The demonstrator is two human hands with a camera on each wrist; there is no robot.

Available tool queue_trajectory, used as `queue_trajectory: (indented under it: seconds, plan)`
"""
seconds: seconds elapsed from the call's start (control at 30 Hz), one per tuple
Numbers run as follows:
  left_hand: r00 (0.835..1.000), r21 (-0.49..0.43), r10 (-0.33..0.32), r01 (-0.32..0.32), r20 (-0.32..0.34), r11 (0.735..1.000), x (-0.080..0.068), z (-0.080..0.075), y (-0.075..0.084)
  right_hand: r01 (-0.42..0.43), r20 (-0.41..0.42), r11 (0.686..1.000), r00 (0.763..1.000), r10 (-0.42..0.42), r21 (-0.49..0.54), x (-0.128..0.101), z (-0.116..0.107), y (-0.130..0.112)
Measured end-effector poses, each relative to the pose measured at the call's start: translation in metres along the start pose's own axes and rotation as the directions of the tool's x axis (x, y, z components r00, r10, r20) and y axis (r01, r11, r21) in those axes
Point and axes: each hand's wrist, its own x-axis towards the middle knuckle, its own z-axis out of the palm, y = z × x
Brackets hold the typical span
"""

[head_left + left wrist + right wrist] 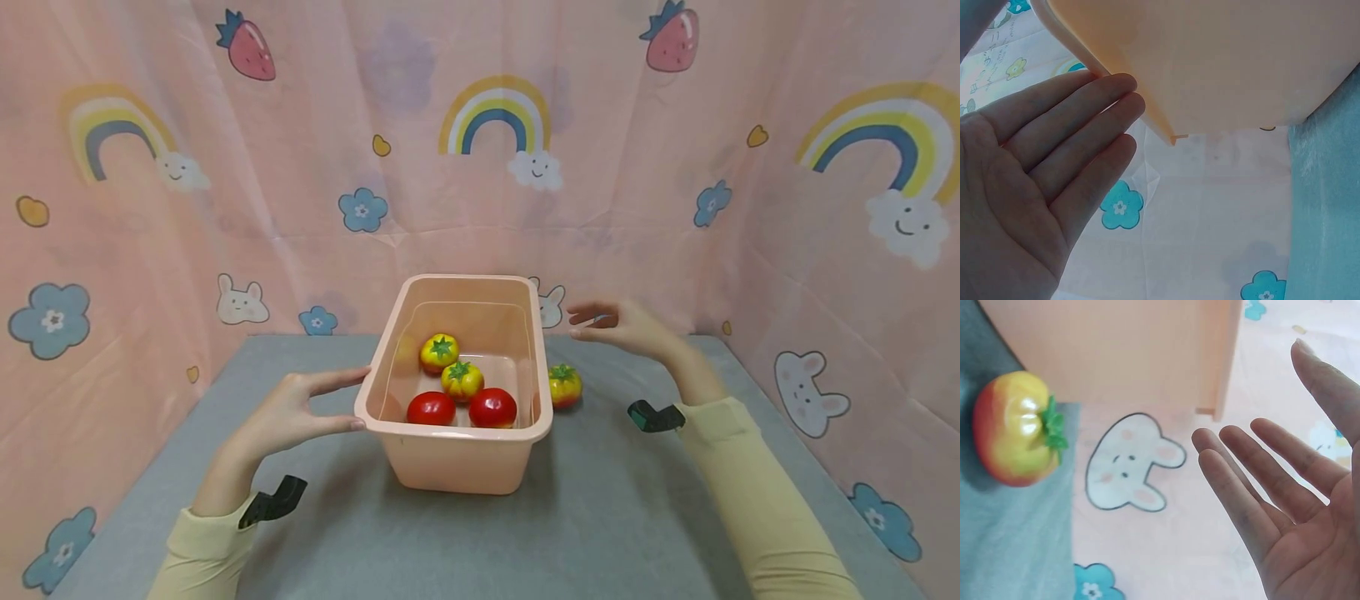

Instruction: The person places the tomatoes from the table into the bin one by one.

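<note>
A peach-coloured plastic bin (457,458) stands upright on the table. Inside it lie two yellow tomatoes with green leafy tops, one yellow tomato (438,353) behind the other yellow tomato (462,381), and in front of them a red tomato (431,408) and a second red tomato (492,407). My left hand (288,412) touches the bin's left rim with straight fingertips and thumb. Right of the bin, a yellow-and-red tomato (1019,428) sits on the table. My right hand (618,325) hovers beyond that tomato, its fingers extended and holding nothing.
A grey cloth (615,517) covers the table. Behind and on both sides hangs a pink curtain (315,108) printed with rainbows, strawberries, rabbits and flowers. Each wrist carries a small black camera mount, one being the right mount (656,416).
</note>
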Motion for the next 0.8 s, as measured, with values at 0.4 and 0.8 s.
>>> queue_trajectory:
  seconds: [0.4,0.8]
  plan:
    - [1.000,-0.009,-0.002,0.002,0.002,1.000,0.000,0.000,-0.003,-0.096,0.022,0.995,0.995,0.096,-0.009,0.002,0.014,0.033]
    - [1.000,-0.015,0.002,-0.002,-0.001,1.000,0.000,0.000,-0.003,-0.162,0.047,0.987,0.986,0.163,-0.016,0.002,0.031,0.052]
